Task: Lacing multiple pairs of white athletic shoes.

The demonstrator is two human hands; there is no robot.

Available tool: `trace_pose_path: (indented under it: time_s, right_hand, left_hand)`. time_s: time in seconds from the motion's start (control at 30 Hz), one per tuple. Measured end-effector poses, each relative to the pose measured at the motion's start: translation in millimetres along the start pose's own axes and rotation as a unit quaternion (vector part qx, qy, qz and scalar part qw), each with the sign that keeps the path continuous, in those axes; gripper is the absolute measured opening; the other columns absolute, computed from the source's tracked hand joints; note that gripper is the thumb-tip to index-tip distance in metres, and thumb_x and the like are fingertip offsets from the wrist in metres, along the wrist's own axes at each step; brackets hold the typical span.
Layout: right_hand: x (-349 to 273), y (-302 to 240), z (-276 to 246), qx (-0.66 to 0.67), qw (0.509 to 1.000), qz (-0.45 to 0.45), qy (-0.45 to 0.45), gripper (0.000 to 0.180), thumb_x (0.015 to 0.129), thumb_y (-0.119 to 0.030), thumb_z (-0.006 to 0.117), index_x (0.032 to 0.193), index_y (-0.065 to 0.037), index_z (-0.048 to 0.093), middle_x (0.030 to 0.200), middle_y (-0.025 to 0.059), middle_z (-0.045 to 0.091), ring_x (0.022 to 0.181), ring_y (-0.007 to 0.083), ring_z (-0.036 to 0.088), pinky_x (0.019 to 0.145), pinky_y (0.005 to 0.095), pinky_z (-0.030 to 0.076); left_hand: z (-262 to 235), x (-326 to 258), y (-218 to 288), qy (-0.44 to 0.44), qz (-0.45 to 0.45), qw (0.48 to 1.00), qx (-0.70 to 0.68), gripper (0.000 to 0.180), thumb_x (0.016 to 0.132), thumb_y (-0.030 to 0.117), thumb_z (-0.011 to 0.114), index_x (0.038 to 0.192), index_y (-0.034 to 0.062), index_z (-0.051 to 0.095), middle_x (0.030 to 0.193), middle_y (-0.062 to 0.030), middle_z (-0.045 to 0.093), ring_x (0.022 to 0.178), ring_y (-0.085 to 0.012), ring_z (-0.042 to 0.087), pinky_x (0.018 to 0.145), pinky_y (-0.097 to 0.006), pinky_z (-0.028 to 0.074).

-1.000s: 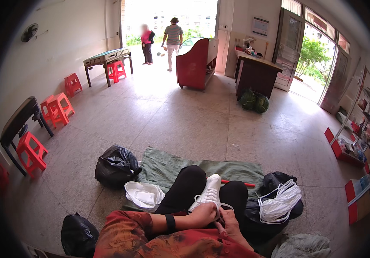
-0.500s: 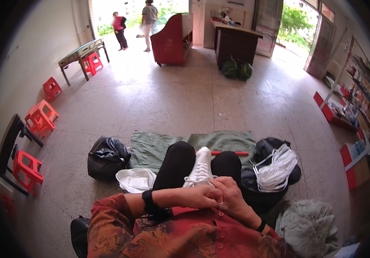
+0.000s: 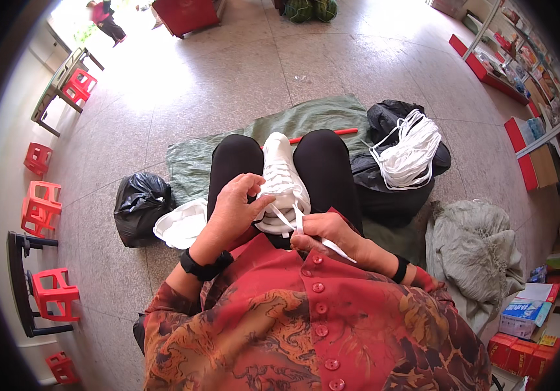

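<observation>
Sneaker (image 3: 282, 182), white, resting on lap between black-clad knees, toe pointing far. Left hand (image 3: 236, 207) clasped round its left side near the collar; right hand (image 3: 324, 229) pinched shut on flat white lace (image 3: 293, 218) at the near end. Probably light, soft upper over stiffer sole; lace limp and slippery, best gripped near its tip. Bundle of white laces (image 3: 409, 151) on black bag (image 3: 394, 186), right.

around the sitter

a green mat (image 3: 319, 120) covers the tiled floor. a knotted black bag (image 3: 138, 203) sits beside a white bag (image 3: 181, 225). red plastic stools (image 3: 44, 205) line the wall. a grey sack (image 3: 472, 251) slumps near small boxes (image 3: 521, 316).
</observation>
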State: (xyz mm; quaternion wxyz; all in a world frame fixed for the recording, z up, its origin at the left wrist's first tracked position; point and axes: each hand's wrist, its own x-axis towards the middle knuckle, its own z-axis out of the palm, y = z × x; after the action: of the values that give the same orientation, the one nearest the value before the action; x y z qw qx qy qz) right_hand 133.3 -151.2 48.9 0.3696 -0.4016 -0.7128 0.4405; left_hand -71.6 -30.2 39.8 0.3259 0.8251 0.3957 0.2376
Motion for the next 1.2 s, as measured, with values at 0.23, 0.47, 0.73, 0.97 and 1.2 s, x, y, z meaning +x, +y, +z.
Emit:
trace_pose_path:
  time_s: [0.23,0.47,0.73,0.97,1.2]
  right_hand:
    - [-5,10,4,0.101,0.991,0.042,0.078,0.024,0.098,-0.018,0.057,0.092,0.001,0.069,0.080,0.0088,0.066,0.071,0.0141,0.064,0.065,0.0292,0.051]
    - [-13,-8,-14,0.090,0.978,0.095,0.164,0.033,0.098,-0.016,0.058,0.069,0.000,0.059,0.061,-0.0013,0.050,0.057,0.0050,0.044,0.048,0.0269,0.035]
    - [-40,-8,-31,0.146,0.956,0.097,0.233,0.040,0.097,-0.010,0.056,0.059,-0.002,0.047,0.057,-0.0054,0.039,0.052,0.0039,0.029,0.046,0.0286,0.022]
    - [-22,-15,-34,-0.241,0.949,0.052,0.194,0.022,0.086,-0.012,0.068,0.070,-0.001,0.059,0.069,0.0164,0.052,0.061,0.0344,0.055,0.053,0.0428,0.040]
    - [-18,-38,-33,-0.352,0.928,0.092,0.077,0.026,0.090,-0.020,0.067,0.071,-0.003,0.064,0.063,0.0124,0.055,0.058,0.0287,0.057,0.056,0.0416,0.044]
  left_hand:
    - [13,-1,-11,0.013,-0.015,0.999,0.026,0.015,0.082,0.009,0.075,0.091,-0.0007,0.066,0.080,-0.0056,0.061,0.066,-0.0117,0.057,0.059,-0.026,0.047]
    - [18,4,-25,-0.079,-0.228,0.943,-0.228,0.016,0.089,0.014,0.066,0.089,-0.0014,0.062,0.083,-0.0016,0.062,0.072,-0.0080,0.055,0.065,-0.023,0.045]
    - [26,9,-29,0.024,0.016,0.998,-0.054,0.018,0.084,0.008,0.069,0.100,0.0014,0.066,0.082,-0.0048,0.056,0.073,-0.0123,0.053,0.067,-0.027,0.046]
    - [27,41,-13,-0.067,0.125,0.990,0.001,0.013,0.076,0.012,0.070,0.083,0.0063,0.061,0.082,-0.0121,0.062,0.080,-0.0323,0.061,0.071,-0.041,0.049]
    - [21,56,-9,-0.201,0.016,0.965,-0.169,0.015,0.087,0.013,0.064,0.097,0.0031,0.058,0.079,-0.0073,0.063,0.076,-0.0186,0.063,0.070,-0.033,0.051]
